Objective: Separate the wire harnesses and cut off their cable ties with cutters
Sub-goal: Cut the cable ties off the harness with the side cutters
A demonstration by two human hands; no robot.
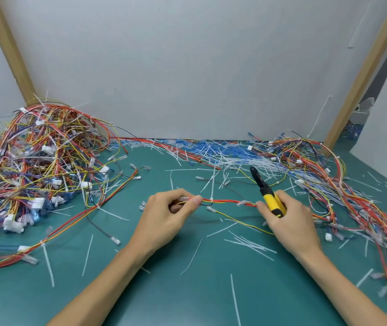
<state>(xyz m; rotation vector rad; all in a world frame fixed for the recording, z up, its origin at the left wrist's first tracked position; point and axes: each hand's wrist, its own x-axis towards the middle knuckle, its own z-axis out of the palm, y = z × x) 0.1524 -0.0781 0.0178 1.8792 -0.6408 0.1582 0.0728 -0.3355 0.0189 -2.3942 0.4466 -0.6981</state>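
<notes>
a thin wire harness (pixel 225 201) of red, orange and yellow strands is stretched between the two hands, just above the green bench (pixel 187 290). the left hand (pixel 164 215) has its fingers (pixel 196 200) curled in, pinching one end of the harness. the right hand (pixel 289 217) is wrapped around the yellow handles of the cutters (pixel 265 191), and its thumb and forefinger also nip the harness at the other end. the cutters' black nose points up and away from the person, clear of the wires. a white cable tie (pixel 211 199) sits on the harness between the hands, its tail sticking up. a big tangle of wires (pixel 34 161) is heaped at the left, a looser bunch of wires (pixel 317 165) trails down the right, and cut white ties (pixel 216 151) litter the bench along the wall.
</notes>
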